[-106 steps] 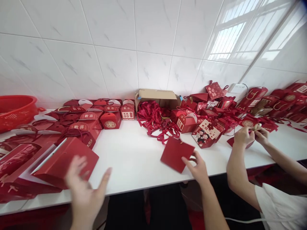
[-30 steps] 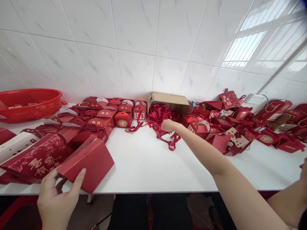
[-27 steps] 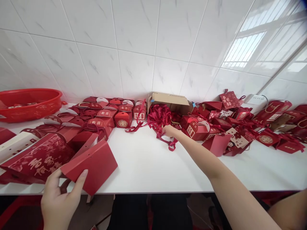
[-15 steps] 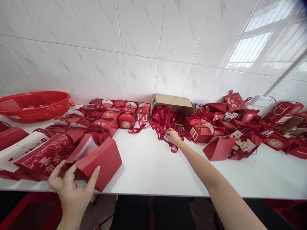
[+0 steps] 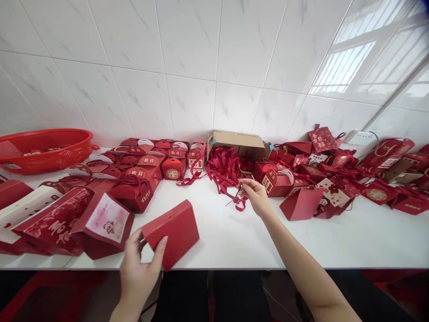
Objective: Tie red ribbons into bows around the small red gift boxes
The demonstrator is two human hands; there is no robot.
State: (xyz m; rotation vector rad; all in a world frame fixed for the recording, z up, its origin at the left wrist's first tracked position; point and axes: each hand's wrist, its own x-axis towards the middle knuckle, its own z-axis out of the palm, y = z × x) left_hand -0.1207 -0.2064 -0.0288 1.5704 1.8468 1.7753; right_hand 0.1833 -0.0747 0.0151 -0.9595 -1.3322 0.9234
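My left hand [image 5: 139, 268] grips the near corner of a plain red paper box [image 5: 174, 232] at the front edge of the white table [image 5: 234, 241]. My right hand [image 5: 256, 194] reaches out to the middle of the table, its fingers pinched on a thin red ribbon [image 5: 236, 200] at the edge of a tangled heap of red ribbons [image 5: 224, 165]. The heap spills from an open cardboard box [image 5: 239, 142] against the tiled wall.
Folded red gift boxes [image 5: 147, 163] crowd the left and back. Larger red boxes [image 5: 60, 221] lie at the near left. A red plastic basket [image 5: 43, 147] stands far left. More red boxes and bags [image 5: 321, 179] fill the right side. A white socket [image 5: 360, 136] is on the wall.
My left hand has pulled the plain red box out of the left pile and slid it right toward the centre. My right hand has drawn back from the heap, pinching a ribbon.
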